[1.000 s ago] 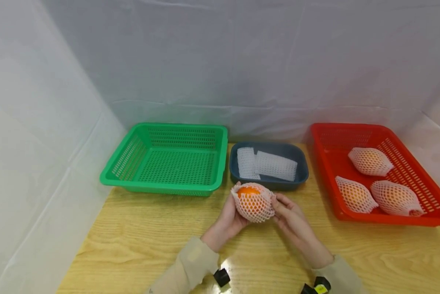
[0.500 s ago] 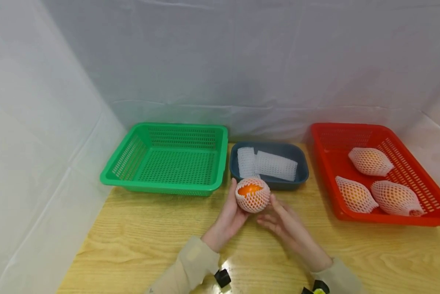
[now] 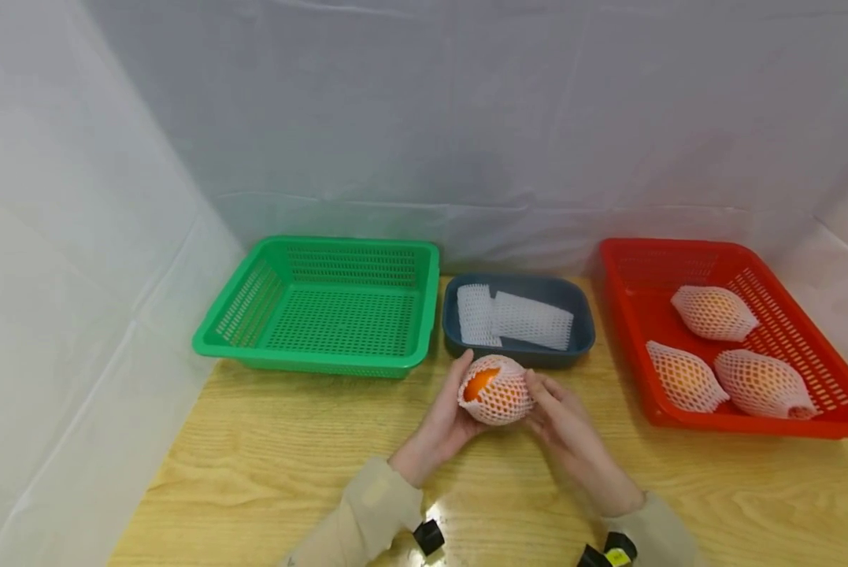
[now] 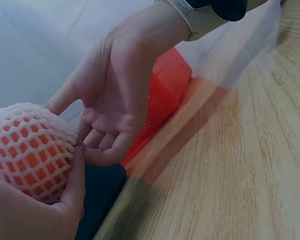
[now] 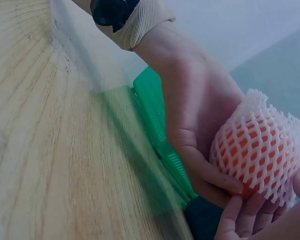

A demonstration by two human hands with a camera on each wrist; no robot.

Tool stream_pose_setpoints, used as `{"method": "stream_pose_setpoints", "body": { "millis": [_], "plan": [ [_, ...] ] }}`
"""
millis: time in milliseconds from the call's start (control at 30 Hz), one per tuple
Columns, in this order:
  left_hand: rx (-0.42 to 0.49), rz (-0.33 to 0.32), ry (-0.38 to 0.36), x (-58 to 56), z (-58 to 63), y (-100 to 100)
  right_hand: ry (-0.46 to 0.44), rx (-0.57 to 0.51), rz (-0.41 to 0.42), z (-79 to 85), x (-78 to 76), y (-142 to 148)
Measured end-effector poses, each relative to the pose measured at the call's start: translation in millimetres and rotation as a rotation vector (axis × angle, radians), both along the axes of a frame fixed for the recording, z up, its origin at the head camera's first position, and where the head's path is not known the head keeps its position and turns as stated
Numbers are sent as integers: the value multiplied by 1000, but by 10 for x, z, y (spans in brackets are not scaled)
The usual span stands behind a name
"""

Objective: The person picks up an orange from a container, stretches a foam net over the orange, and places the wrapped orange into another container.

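Note:
An orange fruit (image 3: 479, 384) sits inside a white foam net sleeve (image 3: 507, 398), held above the table in front of the dark blue tray. Its orange skin shows through an opening on the left side of the net. My left hand (image 3: 446, 425) grips the netted fruit from the left and below, thumb on the near-tray side. From the right, my right hand (image 3: 571, 431) pinches the sleeve's end between thumb and fingers. In the right wrist view, the left hand (image 5: 202, 112) cups the fruit, and the net's edge (image 5: 280, 195) looks frayed beside the right fingers.
A green basket (image 3: 424, 346) with nothing in it stands left. The dark blue tray (image 3: 579, 346) holds flat foam net sleeves (image 3: 533, 319). At right, a red basket (image 3: 632, 346) contains several netted fruits (image 3: 714, 312). White sheeting (image 3: 424, 118) rises behind the wooden table (image 3: 268, 457).
The netted fruit has come down slightly and turned, its opening now facing further left. My right hand, with fingers lowered and loose half a second ago, again pinches the net's right end.

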State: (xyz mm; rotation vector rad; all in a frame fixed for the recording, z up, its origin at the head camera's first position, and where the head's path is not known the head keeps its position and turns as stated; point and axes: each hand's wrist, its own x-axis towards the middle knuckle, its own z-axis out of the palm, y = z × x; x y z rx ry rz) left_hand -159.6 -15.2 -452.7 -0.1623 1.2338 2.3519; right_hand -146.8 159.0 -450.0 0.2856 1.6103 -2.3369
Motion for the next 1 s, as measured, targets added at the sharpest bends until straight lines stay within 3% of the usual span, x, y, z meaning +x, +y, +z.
{"method": "stream_pose_setpoints", "body": {
  "millis": [67,233,400,733,1000],
  "plan": [
    [-18,-16,-4,-5,-7,-7,18,-13,-5,0,-3,-7],
    [-8,18,-5,-14,-28,-22,63,-24,5,-18,9,-17],
    [37,30,-26,-23,-38,-34,82,12,51,-24,20,-8],
    [164,28,-124,-54,24,-55,86,-78,66,-54,7,-3],
    [159,25,-102,-75,47,-88,132,14,106,-64,-7,-11]
  ]
}}
